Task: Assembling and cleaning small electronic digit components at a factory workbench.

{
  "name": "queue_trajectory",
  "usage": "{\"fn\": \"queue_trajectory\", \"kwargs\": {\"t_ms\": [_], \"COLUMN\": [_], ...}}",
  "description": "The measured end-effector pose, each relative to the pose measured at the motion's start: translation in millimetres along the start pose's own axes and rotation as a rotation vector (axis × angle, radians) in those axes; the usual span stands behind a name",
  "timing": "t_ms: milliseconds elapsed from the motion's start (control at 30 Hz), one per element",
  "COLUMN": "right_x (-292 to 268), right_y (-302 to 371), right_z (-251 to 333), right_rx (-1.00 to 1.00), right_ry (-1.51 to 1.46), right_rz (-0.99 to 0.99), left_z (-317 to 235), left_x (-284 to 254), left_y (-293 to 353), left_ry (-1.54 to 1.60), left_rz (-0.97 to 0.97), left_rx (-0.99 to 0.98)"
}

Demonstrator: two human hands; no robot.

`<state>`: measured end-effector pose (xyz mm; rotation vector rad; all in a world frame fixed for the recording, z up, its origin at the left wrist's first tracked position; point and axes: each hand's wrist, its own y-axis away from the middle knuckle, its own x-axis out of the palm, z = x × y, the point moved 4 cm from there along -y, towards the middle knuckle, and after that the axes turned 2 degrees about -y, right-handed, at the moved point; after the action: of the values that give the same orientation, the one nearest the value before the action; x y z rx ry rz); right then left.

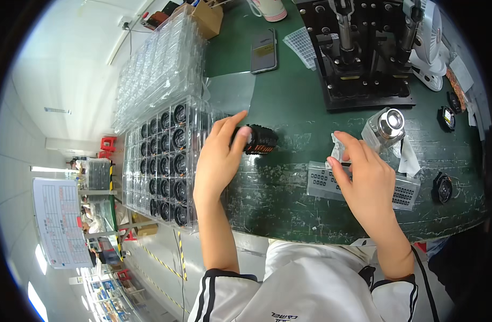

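Observation:
My left hand (219, 153) is closed around one end of a black ridged round part (263, 140) with orange markings, which lies on its side at the table's left. The thumb presses against it; part of it is hidden by the fingers. My right hand (366, 182) pinches a crumpled white wipe (337, 146) between thumb and fingers, above a clear sheet of small black stickers (323, 180). A short dark thing shows by those fingers, too small to name. A clear bottle with a metal pump top (390, 123) stands just beyond my right hand.
Clear trays (165, 163) of black round parts stand left, with stacked clear trays (160, 70) behind. A black metal fixture (364, 64), a white fan (431, 48), a phone (264, 51) and a mug (270, 9) are farther back. A black watch-like case (443, 188) lies right.

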<state>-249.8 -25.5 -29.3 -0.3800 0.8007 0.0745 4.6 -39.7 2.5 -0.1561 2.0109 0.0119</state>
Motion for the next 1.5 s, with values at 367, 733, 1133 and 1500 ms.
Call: {"fn": "queue_trajectory", "kwargs": {"t_ms": [367,733,1133,1500], "right_x": [0.3,7.0,14.2,16.8], "right_y": [8.5,8.7,9.4,10.5], "right_z": [5.7,2.6,-2.9,5.6], "right_rx": [0.011,0.007,0.01,0.014], "right_ry": [-0.144,-0.119,-0.116,-0.218], "right_rz": [0.033,0.077,0.105,0.117], "left_z": [-43.2,-37.5,-15.2,155.2], "left_x": [27.5,53.3,-103.8,-208.6], "left_y": [-20.0,-25.1,16.0,132.9], "left_ry": [-0.609,-0.832,-0.695,-1.026], "left_rz": [0.245,0.318,0.068,0.243], "left_rx": [-0.006,0.058,0.455,-0.079]}}
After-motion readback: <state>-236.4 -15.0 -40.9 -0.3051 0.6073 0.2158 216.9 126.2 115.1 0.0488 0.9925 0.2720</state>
